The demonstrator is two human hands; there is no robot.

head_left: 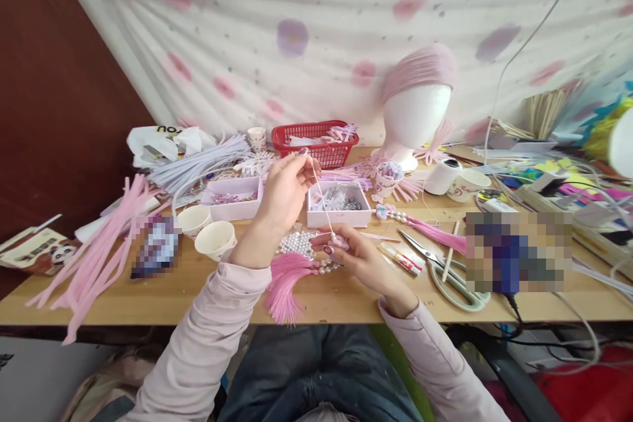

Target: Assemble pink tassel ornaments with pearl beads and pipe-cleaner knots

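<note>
My left hand (287,188) is raised over the middle of the table, fingertips pinched on the upper end of a white cord (321,194). The cord runs taut down to my right hand (363,257), which grips a small pale pink beaded ornament (339,242) between thumb and fingers. Part of that ornament is hidden by the fingers. Just below, a pink tassel (287,283) with pearl beads lies on the tabletop near its front edge. Beside it is a cluster of white pearl beads (295,244).
Behind my hands stand a white box of small parts (341,218) and a red basket (341,157). Paper cups (215,241) and pink strips (101,250) lie left. Scissors (452,283) and another pink tassel (440,234) lie right; a white mannequin head (417,115) stands behind.
</note>
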